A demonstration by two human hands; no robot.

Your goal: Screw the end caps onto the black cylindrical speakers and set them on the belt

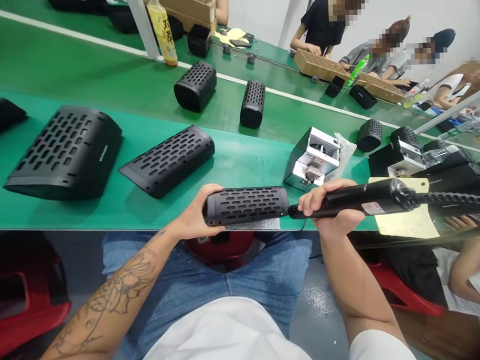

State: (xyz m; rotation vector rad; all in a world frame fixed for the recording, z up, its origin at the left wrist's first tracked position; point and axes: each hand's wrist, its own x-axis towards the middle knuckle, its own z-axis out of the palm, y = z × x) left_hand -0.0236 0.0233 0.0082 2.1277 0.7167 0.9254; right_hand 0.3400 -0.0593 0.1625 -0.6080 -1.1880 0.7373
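Note:
My left hand is wrapped round the left end of a black perforated speaker shell, which lies sideways at the near edge of the green table. My right hand grips a black electric screwdriver held level, its tip against the shell's right end. The screwdriver's ribbed cable runs off to the right.
Two more black perforated shells lie on the table to the left, and smaller ones stand on the belt behind. A silver screw feeder sits ahead of my right hand. A yellow sheet lies to the right. Other people work at the far side.

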